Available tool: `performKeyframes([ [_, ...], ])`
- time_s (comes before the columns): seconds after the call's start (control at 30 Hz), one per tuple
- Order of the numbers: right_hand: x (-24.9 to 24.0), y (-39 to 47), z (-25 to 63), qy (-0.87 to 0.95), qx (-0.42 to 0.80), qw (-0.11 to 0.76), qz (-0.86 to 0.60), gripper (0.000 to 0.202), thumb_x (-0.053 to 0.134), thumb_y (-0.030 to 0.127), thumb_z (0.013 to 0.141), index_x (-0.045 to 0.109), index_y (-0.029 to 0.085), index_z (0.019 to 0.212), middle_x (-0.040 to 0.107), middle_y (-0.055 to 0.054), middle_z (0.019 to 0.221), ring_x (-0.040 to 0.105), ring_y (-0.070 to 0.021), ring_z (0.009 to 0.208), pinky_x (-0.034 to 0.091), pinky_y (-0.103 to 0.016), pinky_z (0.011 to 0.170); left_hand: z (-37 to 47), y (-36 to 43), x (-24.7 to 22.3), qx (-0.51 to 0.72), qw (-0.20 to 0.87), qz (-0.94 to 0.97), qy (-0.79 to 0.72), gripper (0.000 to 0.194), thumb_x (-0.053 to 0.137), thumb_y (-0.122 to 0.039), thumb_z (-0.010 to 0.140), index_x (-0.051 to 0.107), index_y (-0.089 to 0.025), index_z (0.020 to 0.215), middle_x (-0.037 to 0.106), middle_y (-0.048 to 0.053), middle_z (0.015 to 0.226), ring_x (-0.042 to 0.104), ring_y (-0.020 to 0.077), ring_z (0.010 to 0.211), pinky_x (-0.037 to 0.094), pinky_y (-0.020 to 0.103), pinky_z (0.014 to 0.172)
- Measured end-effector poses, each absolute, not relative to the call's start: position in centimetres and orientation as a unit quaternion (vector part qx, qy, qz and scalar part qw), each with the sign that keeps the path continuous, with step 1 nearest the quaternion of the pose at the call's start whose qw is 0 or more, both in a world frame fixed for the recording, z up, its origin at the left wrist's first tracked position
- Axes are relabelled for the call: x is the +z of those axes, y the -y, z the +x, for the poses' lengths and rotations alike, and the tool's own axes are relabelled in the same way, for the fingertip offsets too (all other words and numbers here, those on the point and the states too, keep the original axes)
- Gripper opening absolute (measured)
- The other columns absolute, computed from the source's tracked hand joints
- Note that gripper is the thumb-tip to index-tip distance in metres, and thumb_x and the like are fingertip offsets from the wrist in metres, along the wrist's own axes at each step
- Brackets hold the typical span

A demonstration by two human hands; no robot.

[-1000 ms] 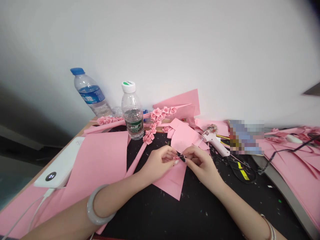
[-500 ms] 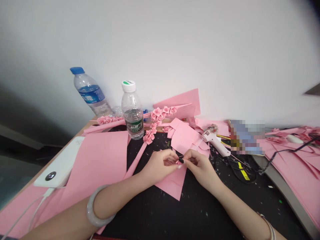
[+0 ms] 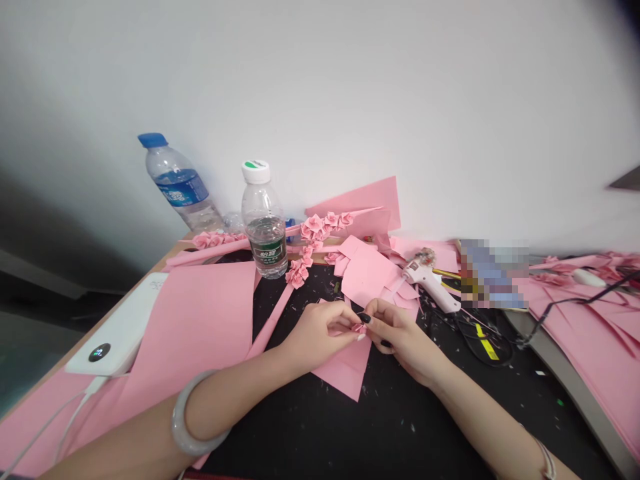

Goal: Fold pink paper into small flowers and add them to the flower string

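A small folded pink paper flower point(image 3: 359, 328) sits between my two hands, low over the black table mat. My left hand point(image 3: 317, 337) pinches it from the left with thumb and fingers. From the other side, the thumb and forefinger of my right hand point(image 3: 400, 337) close on its edge. Fingers cover most of the little flower. Beneath my hands lies a loose pink paper sheet point(image 3: 345, 373). Just left of them, a rolled pink paper stem point(image 3: 273, 323) carries a cluster of paper flowers point(image 3: 299, 273) at its top.
Behind stand a clear bottle point(image 3: 265, 233) and a leaning blue-capped bottle point(image 3: 183, 190). A glue gun point(image 3: 433, 287) lies right of a pile of pink paper pieces point(image 3: 367, 270), near a black cable point(image 3: 467, 343). A white power bank point(image 3: 117, 327) rests on pink paper at left.
My right hand has turned and its fingers have shifted on the small flower, so more of its dark nails show. My left hand stays nearly in place.
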State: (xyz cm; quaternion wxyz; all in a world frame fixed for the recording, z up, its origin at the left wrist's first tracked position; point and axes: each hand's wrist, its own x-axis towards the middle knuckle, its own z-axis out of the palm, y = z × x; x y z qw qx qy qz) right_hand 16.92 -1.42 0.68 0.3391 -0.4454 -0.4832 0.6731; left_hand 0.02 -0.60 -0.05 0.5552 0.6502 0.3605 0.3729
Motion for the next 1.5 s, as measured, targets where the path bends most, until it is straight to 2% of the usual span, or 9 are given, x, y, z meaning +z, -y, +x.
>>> performKeyframes([
  [0.17,0.90,1.60,17.09,0.465,0.701,0.329,-0.430,0.011,0.053,0.025,0.078,0.044,0.020,0.083,0.038,0.005,0.066,0.023,-0.0062,0.051,0.012,-0.020,0.044,0.00,0.80,0.08,0.368,0.544,0.667,-0.351,0.012,0.061,-0.018,0.071,0.060,-0.013,0.081,0.063,0.004,0.080,0.063,0.0150,0.079,0.050,0.028,0.080],
  [0.43,1.39,1.79,16.91,0.463,0.703,0.313,-0.440,0.011,0.051,0.019,0.075,0.044,0.021,0.083,0.043,0.003,0.074,0.024,-0.0067,0.052,0.014,-0.019,0.044,-0.10,0.94,0.25,0.366,0.528,0.686,-0.343,0.011,0.060,-0.019,0.072,0.057,-0.016,0.082,0.063,0.001,0.079,0.062,0.0133,0.078,0.050,0.027,0.078],
  [0.5,1.49,1.75,16.80,0.459,0.703,0.313,-0.444,0.011,0.051,0.020,0.075,0.045,0.021,0.084,0.043,0.003,0.077,0.024,-0.0066,0.052,0.014,-0.019,0.044,-0.05,0.89,0.25,0.359,0.550,0.671,-0.345,0.013,0.060,-0.019,0.071,0.055,-0.016,0.083,0.064,0.002,0.080,0.062,0.0142,0.080,0.050,0.028,0.079],
  [0.6,1.41,1.59,16.72,0.452,0.695,0.325,-0.454,0.012,0.048,0.031,0.079,0.044,0.021,0.085,0.039,0.003,0.072,0.024,-0.0068,0.051,0.013,-0.019,0.043,0.07,0.70,0.28,0.359,0.572,0.644,-0.358,0.017,0.061,-0.021,0.071,0.053,-0.016,0.085,0.064,0.004,0.082,0.063,0.0157,0.081,0.050,0.031,0.079],
  [0.73,0.98,1.38,16.82,0.515,0.607,0.385,-0.467,0.022,0.048,0.042,0.080,0.045,0.021,0.082,0.034,0.004,0.066,0.025,-0.0077,0.050,0.017,-0.020,0.042,0.16,0.44,0.39,0.366,0.564,0.632,-0.386,0.021,0.062,-0.025,0.070,0.051,-0.016,0.085,0.065,0.005,0.081,0.063,0.0162,0.079,0.049,0.030,0.076],
  [0.87,0.65,1.43,16.95,0.619,0.490,0.389,-0.474,0.017,0.054,0.036,0.078,0.051,0.020,0.081,0.039,0.003,0.065,0.033,-0.0102,0.055,0.027,-0.023,0.049,0.14,0.37,0.32,0.366,0.532,0.653,-0.396,0.020,0.062,-0.025,0.070,0.053,-0.016,0.085,0.065,0.004,0.080,0.062,0.0153,0.076,0.049,0.029,0.073],
  [1.0,0.53,1.53,16.94,0.669,0.410,0.367,-0.499,0.011,0.057,0.028,0.076,0.053,0.019,0.073,0.041,0.002,0.064,0.034,-0.0109,0.056,0.028,-0.024,0.051,0.09,0.43,0.10,0.369,0.509,0.672,-0.392,0.016,0.061,-0.022,0.069,0.055,-0.016,0.082,0.064,0.003,0.077,0.061,0.0146,0.074,0.050,0.028,0.072],
  [1.3,0.69,1.15,16.85,0.613,0.514,0.346,-0.491,0.029,0.056,0.042,0.075,0.046,0.017,0.063,0.042,0.004,0.056,0.036,-0.0091,0.052,0.028,-0.022,0.049,0.06,0.70,-0.02,0.357,0.525,0.677,-0.371,0.012,0.061,-0.020,0.069,0.056,-0.015,0.078,0.063,0.003,0.079,0.061,0.0143,0.075,0.051,0.028,0.074],
  [1.5,0.85,1.21,16.88,0.572,0.548,0.343,-0.505,0.031,0.059,0.042,0.072,0.044,0.017,0.062,0.036,0.007,0.052,0.027,-0.0064,0.046,0.018,-0.021,0.043,0.17,0.64,-0.04,0.367,0.528,0.669,-0.373,0.014,0.062,-0.021,0.068,0.056,-0.014,0.078,0.063,0.003,0.077,0.062,0.0143,0.073,0.051,0.028,0.074],
])
